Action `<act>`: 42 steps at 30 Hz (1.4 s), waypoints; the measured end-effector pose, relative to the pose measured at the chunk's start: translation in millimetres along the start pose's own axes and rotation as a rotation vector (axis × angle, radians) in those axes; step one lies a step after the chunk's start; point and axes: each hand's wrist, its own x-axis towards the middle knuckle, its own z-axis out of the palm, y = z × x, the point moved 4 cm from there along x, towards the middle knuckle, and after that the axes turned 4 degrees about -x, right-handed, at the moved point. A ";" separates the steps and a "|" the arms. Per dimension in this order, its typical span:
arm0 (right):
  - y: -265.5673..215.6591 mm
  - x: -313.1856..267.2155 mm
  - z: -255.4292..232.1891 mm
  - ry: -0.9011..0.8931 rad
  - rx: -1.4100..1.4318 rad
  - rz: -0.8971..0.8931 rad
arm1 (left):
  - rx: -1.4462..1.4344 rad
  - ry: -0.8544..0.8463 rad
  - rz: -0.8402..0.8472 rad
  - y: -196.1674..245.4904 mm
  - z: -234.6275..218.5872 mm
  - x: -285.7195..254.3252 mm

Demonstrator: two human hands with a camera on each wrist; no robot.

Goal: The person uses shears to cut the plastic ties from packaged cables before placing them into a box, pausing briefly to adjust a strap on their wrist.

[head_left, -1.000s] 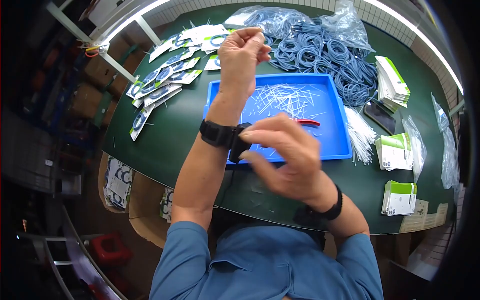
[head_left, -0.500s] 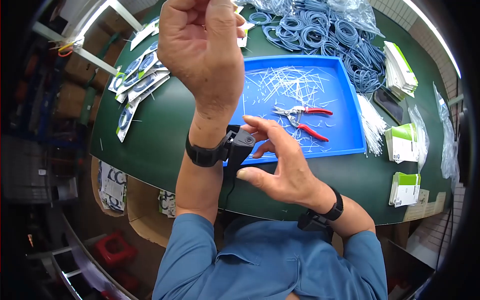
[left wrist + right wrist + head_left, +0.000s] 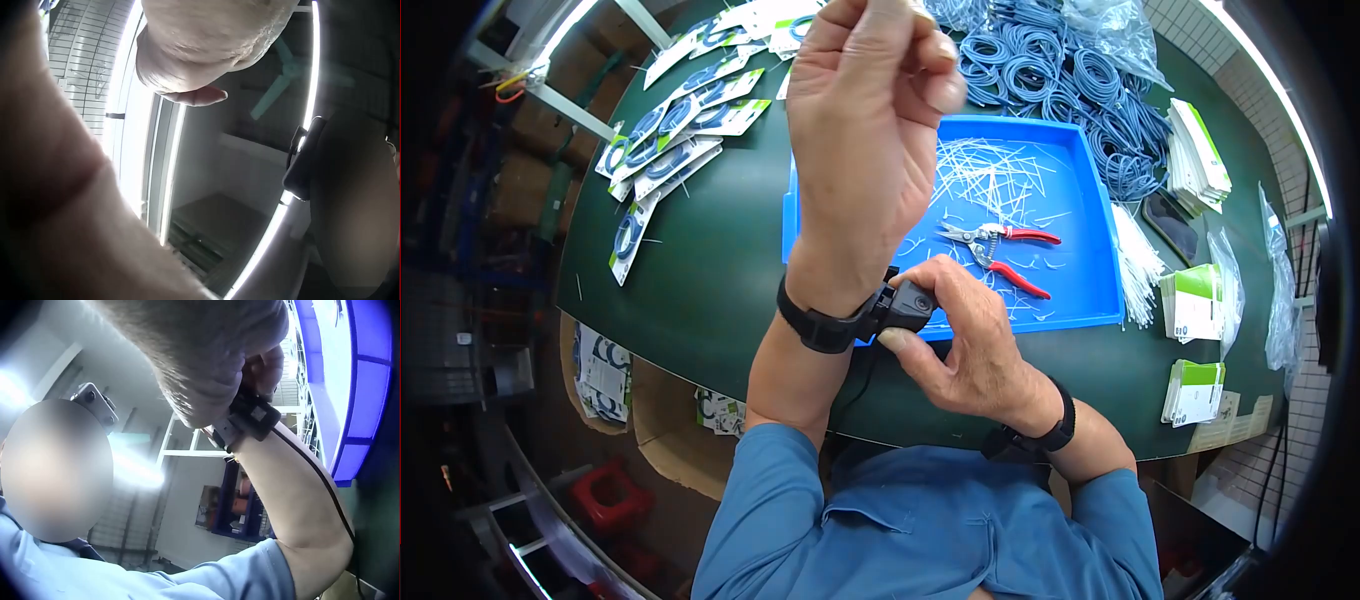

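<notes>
My left arm is raised in front of me, and the left hand (image 3: 870, 100) is curled into a loose fist with nothing visible in it. A black strap (image 3: 820, 322) circles its wrist and carries a small black wrist camera (image 3: 908, 303). My right hand (image 3: 922, 310) grips that camera, thumb below and fingers over the top. The right wrist view shows the strap (image 3: 250, 422) from below. Only curled left fingers (image 3: 200, 37) and the ceiling appear in the left wrist view.
A blue tray (image 3: 1100, 290) on the green table (image 3: 700, 270) holds red-handled cutters (image 3: 1000, 250) and cut tie ends. Blue cable coils (image 3: 1060, 90) lie behind it, white cable ties (image 3: 1140, 265) to its right, packaged cables (image 3: 670, 140) at left, card stacks (image 3: 1195, 300) at right.
My left hand has risen towards the camera. My right hand went from hovering open beside the left wrist to closing on the wrist camera.
</notes>
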 end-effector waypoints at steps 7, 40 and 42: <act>-7.4 -9.1 5.7 0.002 0.016 0.065 | 0.155 -0.011 0.075 6.8 -2.2 -12.3; 104.0 -33.4 -68.2 -0.331 -0.944 0.455 | -0.111 0.068 0.048 150.1 -94.5 -25.9; 100.2 -32.7 -69.1 -0.307 -0.918 0.460 | -0.192 0.104 -0.034 144.8 -98.5 -27.5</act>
